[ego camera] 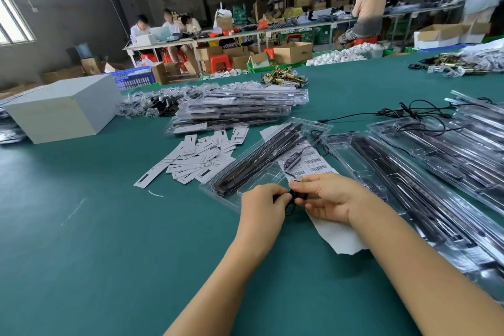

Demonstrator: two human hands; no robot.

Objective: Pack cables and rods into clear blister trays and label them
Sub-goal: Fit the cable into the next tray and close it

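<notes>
A clear blister tray (246,173) lies slantwise on the green table, with black rods (261,157) in its channel. My left hand (263,206) and my right hand (326,196) meet just below the tray's near end, both pinching a thin black cable (291,199) that loops between them. A white sheet of barcode labels (313,162) lies under and behind my right hand. More open trays with rods (409,180) fan out to the right. Loose black cables (417,114) trail across the table beyond them.
A heap of white paper cards (201,157) sits left of the tray. A stack of packed trays (240,109) lies behind it, with brass hardware (283,78) farther back. A white box (64,108) stands at the left. Other people work at distant benches.
</notes>
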